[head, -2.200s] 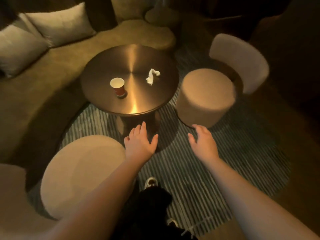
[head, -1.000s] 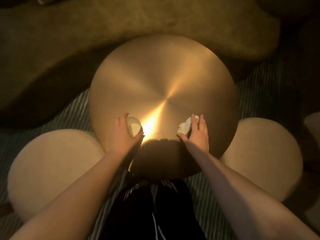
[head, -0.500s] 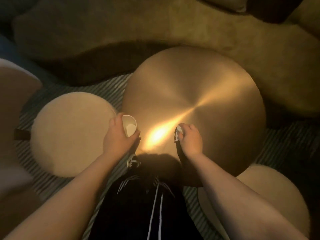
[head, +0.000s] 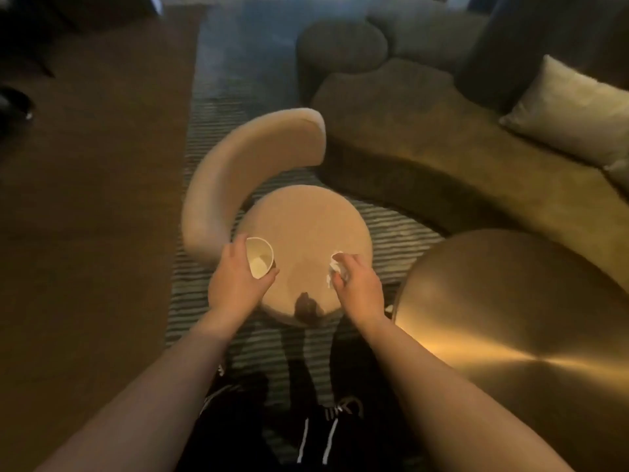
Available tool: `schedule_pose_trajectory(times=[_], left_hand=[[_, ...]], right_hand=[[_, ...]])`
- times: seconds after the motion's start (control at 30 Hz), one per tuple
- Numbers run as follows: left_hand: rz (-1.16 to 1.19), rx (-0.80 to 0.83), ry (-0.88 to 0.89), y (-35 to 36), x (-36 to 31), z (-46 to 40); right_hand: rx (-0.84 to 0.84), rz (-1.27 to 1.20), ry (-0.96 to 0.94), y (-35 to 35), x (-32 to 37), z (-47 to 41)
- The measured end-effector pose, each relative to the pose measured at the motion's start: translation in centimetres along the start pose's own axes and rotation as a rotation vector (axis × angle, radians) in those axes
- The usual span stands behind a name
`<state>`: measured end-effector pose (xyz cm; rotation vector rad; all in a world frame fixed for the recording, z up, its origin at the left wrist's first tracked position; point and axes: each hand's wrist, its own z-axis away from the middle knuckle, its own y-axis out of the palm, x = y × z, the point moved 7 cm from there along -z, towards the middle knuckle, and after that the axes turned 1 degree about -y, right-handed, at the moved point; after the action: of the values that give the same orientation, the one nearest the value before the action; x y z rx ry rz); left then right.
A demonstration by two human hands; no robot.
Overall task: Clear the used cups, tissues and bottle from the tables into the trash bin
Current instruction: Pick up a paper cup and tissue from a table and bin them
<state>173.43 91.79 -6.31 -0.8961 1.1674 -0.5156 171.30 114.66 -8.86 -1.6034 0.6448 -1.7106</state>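
Note:
My left hand [head: 236, 281] grips a paper cup [head: 259, 257], white inside, its mouth tilted toward me. My right hand [head: 357, 284] pinches a crumpled white tissue [head: 335, 271]. Both hands hover over the round beige seat of a chair [head: 306, 233]. The round brass table [head: 517, 321] lies at the lower right, its visible top bare. No trash bin or bottle is in view.
The chair has a curved beige backrest [head: 238, 165] on its left. A long olive sofa [head: 442, 141] with a pale cushion [head: 571, 114] runs along the right. A striped rug [head: 211, 137] lies underfoot, brown floor [head: 85, 199] to the left.
Both hands lifted the cup and tissue off the brass table. The view has swung left, so the hands now hang over the chair seat and the table sits at the right.

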Motion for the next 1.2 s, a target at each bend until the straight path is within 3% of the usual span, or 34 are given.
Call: schedule_pose_trajectory(times=[0.17, 0.4, 0.57, 0.9, 1.2], left_hand=[[0.052, -0.078, -0.109, -8.2, 11.6, -2.9], [-0.034, -0.069, -0.204, -19.2, 28.0, -9.2], [-0.037, -0.102, -0.228, -24.7, 34.7, -12.8], [0.024, -0.102, -0.212, -26.8, 37.2, -26.3], [0.017, -0.085, -0.119, -27.1, 34.1, -50.6]], right_hand=[[0.061, 0.007, -0.126, 8.8, 11.8, -3.9], [0.249, -0.034, -0.261, 23.3, 28.2, -6.3], [0.257, -0.114, -0.215, 27.6, 35.4, -9.4], [0.15, -0.04, -0.137, 29.3, 41.2, -20.0], [0.113, -0.023, -0.053, 30.7, 43.8, -42.1]])
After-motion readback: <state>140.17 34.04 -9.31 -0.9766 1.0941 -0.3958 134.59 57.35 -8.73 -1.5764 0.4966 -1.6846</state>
